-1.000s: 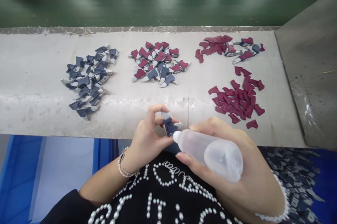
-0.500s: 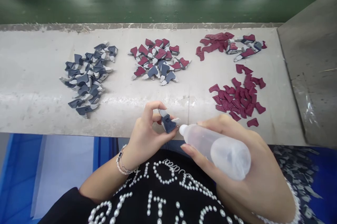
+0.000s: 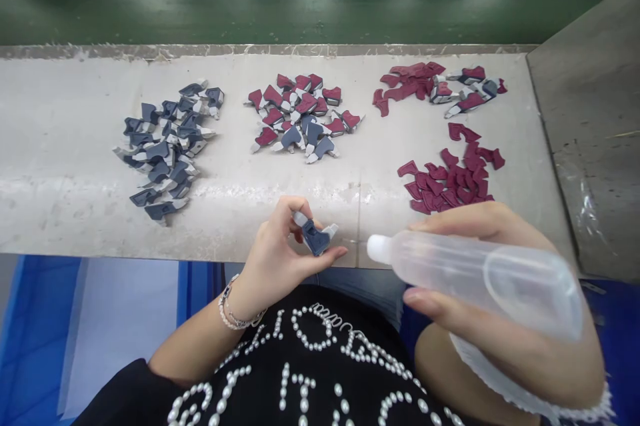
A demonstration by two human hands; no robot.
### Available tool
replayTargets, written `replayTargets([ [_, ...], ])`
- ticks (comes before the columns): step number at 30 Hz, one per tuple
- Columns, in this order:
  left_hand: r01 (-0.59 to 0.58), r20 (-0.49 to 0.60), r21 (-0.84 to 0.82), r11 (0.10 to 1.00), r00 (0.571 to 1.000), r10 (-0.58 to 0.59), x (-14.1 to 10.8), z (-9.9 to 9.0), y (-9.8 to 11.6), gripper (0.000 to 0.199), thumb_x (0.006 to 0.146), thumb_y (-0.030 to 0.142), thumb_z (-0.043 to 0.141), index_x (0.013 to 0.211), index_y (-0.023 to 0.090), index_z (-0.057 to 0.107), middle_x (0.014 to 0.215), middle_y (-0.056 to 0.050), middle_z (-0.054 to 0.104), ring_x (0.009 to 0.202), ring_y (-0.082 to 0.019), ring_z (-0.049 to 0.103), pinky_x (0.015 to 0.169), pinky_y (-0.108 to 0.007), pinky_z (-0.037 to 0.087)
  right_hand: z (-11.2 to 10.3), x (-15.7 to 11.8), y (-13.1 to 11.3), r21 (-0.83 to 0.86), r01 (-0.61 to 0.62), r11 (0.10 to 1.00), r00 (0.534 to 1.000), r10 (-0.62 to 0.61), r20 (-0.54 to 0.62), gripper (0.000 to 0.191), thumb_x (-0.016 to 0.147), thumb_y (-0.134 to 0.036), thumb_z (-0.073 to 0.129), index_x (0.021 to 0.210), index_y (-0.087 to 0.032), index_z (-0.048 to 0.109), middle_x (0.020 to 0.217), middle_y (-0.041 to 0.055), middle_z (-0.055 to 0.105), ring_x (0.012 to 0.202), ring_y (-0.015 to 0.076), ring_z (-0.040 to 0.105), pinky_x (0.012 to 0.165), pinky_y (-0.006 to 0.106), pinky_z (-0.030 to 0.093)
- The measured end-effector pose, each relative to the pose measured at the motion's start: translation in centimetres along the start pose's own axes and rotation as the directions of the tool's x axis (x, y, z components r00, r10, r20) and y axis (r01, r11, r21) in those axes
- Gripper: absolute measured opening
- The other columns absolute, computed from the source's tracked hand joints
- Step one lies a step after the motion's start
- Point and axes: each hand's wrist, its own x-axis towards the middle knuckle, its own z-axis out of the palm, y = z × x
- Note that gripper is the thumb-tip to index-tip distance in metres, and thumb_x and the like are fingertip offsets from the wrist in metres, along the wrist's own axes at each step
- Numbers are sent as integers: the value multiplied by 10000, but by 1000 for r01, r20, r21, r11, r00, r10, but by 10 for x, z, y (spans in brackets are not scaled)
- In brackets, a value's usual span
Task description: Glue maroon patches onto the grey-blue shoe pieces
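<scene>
Pinching a small blue-and-grey part (image 3: 316, 239) by its edges, the left hand (image 3: 280, 253) has its thumb below and fingers curled behind, so the dark, recessed face lies uncovered, tipped up just over the near edge of the bench (image 3: 240, 213). The part looks light and stiff, probably moulded plastic, unlikely to dent under a firm pinch; its narrow pale ends seem the likelier spots to snap or poke, so the thicker dark sides are the better hold. The right hand (image 3: 540, 349) is wrapped around a translucent squeeze bottle (image 3: 465, 273), thumb on the near side and fingers on the far one, its white nozzle (image 3: 379, 249) aimed at the part yet apart from it. The bottle's wall appears soft and smooth, so it should give when pressed and may slide in a loose hold; mid-body suits best. How full it is, I cannot tell. Beyond the bottle lie thin crimson pieces (image 3: 450, 186), likely light and somewhat bendable, best lifted by their rims. Farther out sit a mixed cluster (image 3: 305, 109) and, to its left, a blue-and-grey pile (image 3: 167, 139).
</scene>
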Motion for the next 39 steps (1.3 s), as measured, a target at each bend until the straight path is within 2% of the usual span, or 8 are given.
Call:
replayTargets([
  [4, 72, 17, 18, 997, 997, -73, 4, -6, -9, 530, 632, 395, 921, 913, 232, 502, 769, 46, 566, 548, -87, 522, 476, -209, 427, -12, 10, 32, 117, -56, 992, 994, 45, 97, 415, 788, -259, 809, 1148, -355, 625, 1052, -15, 692, 885, 212, 680, 737, 324, 579],
  [9, 118, 46, 1, 993, 992, -118, 8, -14, -21, 612, 492, 409, 978, 794, 213, 483, 613, 85, 473, 487, -70, 412, 438, -181, 330, 8, 30, 67, 334, -131, 933, 949, 21, 315, 412, 853, -248, 729, 1162, -310, 463, 1002, -7, 715, 920, 217, 708, 815, 373, 569],
  [13, 173, 74, -15, 985, 982, -172, 9, -19, -24, 597, 472, 337, 992, 786, 206, 502, 545, 106, 463, 444, -55, 373, 412, -159, 272, 33, 52, 69, 263, -71, 962, 974, 10, 227, 320, 872, -244, 689, 1132, -263, 502, 1171, 56, 700, 1142, 230, 650, 1019, 434, 487],
  [16, 177, 85, -95, 980, 982, -170, 5, -19, -20, 561, 501, 320, 987, 834, 206, 551, 585, 83, 562, 466, -75, 483, 431, -163, 376, 45, 65, 70, 203, -32, 979, 982, -7, 186, 290, 867, -191, 644, 1133, -252, 546, 1294, 64, 659, 1229, 217, 606, 1076, 419, 449],
  [22, -132, 102, -154, 979, 984, 148, -3, -16, -1, 427, 635, 254, 934, 923, 219, 621, 855, -6, 728, 661, -139, 699, 579, -202, 583, 28, 63, 80, 69, -18, 997, 979, 4, 203, 510, 834, -196, 652, 1315, -254, 491, 1388, 73, 602, 1282, 213, 569, 1091, 404, 447],
  [26, -272, 91, -106, 957, 955, 281, -3, -15, 10, 432, 659, 228, 920, 943, 225, 595, 809, 1, 739, 654, -143, 718, 606, -205, 601, -4, 63, 88, -130, -104, 986, 987, 119, 112, 389, 917, -288, 563, 1298, -216, 543, 1129, 90, 683, 976, 236, 677, 874, 419, 555],
  [31, -278, 113, -58, 959, 953, 283, -4, -13, 17, 412, 689, 226, 899, 947, 228, 578, 781, 12, 737, 614, -129, 710, 565, -187, 589, -12, 79, 103, -394, -211, 895, 978, 193, -83, 214, 868, -308, 595, 1024, -172, 649, 903, 92, 645, 881, 284, 621, 835, 453, 495],
  [39, -266, 100, -33, 964, 958, 268, -5, -14, 18, 427, 680, 290, 909, 918, 235, 558, 732, 39, 708, 563, -97, 658, 523, -162, 533, -5, 86, 103, -470, -208, 858, 976, 212, -44, 100, 847, -246, 591, 908, -199, 654, 872, 75, 668, 843, 262, 636, 762, 402, 505],
])
